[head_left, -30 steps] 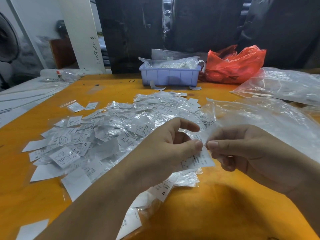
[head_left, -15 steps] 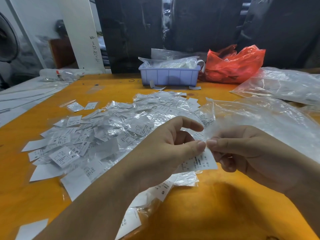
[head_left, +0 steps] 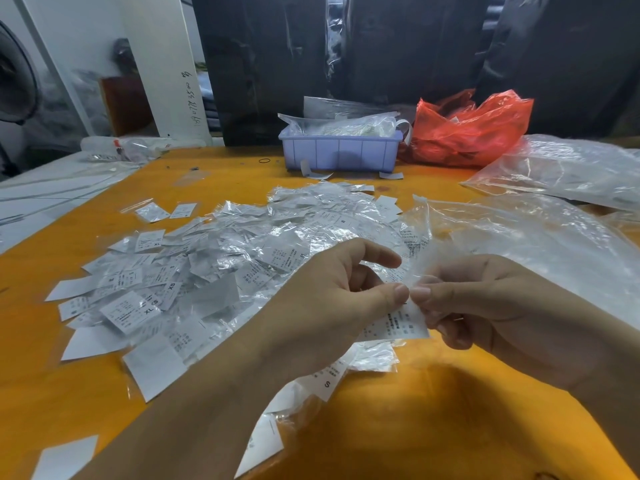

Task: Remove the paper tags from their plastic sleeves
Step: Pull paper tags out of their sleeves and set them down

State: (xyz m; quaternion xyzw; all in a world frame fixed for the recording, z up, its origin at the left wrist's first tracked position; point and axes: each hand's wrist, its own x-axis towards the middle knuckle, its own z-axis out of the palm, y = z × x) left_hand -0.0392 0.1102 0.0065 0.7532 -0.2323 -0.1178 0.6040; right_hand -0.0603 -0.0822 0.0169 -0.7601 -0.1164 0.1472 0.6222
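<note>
my left hand pinches the white printed paper tag while my right hand pinches what looks like its blurred clear plastic sleeve, held above the orange table so they can part.

My orange tabletop runs back to dark plastic sheeting hung behind it. A white post (digits scrawled down it) leans at my left, a fan past it. Light is even and dim.
</note>
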